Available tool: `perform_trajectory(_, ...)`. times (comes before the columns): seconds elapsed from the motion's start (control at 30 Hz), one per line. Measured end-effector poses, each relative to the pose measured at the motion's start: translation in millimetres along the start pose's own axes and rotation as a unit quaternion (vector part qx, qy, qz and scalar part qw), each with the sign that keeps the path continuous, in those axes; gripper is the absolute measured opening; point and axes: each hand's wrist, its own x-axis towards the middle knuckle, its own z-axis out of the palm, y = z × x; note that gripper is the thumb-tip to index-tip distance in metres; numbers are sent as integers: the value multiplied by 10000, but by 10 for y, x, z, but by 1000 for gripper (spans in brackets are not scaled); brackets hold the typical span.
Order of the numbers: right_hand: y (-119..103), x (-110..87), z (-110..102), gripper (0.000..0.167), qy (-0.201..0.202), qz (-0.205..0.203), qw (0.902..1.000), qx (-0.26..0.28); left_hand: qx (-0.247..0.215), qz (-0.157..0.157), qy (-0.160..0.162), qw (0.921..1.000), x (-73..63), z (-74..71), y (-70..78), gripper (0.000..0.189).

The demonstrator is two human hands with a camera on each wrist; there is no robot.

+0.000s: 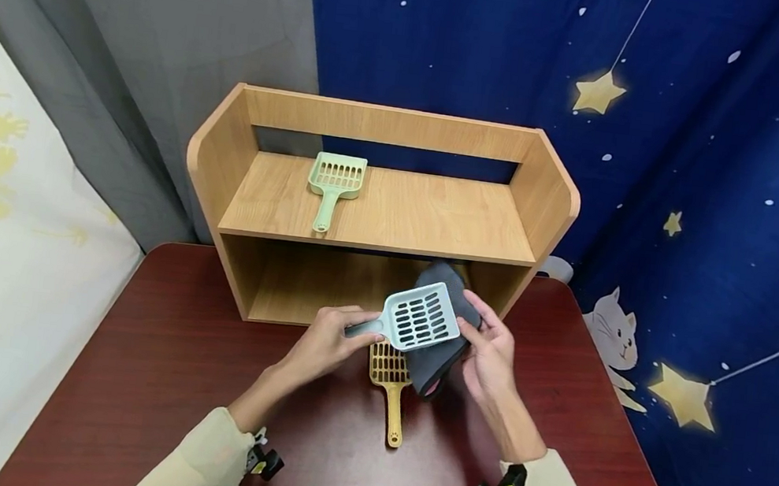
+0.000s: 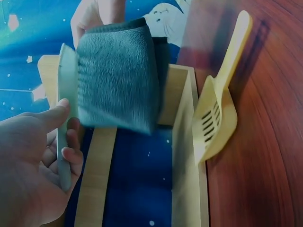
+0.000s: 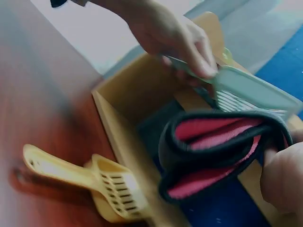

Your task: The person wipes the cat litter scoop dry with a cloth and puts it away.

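Note:
My left hand [image 1: 329,341] grips a light blue slotted litter scoop [image 1: 394,316] by its handle, above the table at the shelf's front. A folded dark grey cloth [image 1: 435,365] with a pink inner side [image 3: 208,182] is held in my right hand [image 1: 493,361], behind and against the scoop's head. In the left wrist view, the cloth [image 2: 116,80] hides much of my right hand. Below them a yellow litter scoop [image 1: 393,418] lies on the table, its head by the shelf's lower front edge and its handle toward me.
A wooden two-tier shelf [image 1: 435,216] stands on the dark red table [image 1: 189,388]. On its upper board lies a pale green litter scoop [image 1: 326,209], handle forward. Curtains hang behind, grey [image 1: 192,16] and blue with stars [image 1: 467,45].

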Motion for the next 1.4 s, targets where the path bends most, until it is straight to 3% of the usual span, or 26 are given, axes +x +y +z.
perform_trajectory(0.27,-236,15,-154,53,-394,-129,9980,-467,258,-86,-426,9987,-47,-96,-74,36)
perform_trajectory(0.57,-255,-21,-299,53,-547,-375,9942,-849,632,-151,-392,9971,-65,-167,-103,36)
perform_trajectory(0.67,-270,-53,-358,51,-563,-653,9871,-1347,758,-162,-353,9964,-61,-206,-113,35)
perform_trajectory(0.83,-284,-129,-434,47,-615,-1281,9655,-2181,997,-156,-354,9943,-38,-251,-150,35)
perform_trajectory(1.07,-261,-259,-439,46,-938,-1788,9421,-2676,1119,-216,-245,9932,1,-262,-161,35)
perform_trajectory(1.4,30,-371,-189,46,-1036,-2191,9333,-2649,933,-231,-179,9952,56,-148,-81,34)
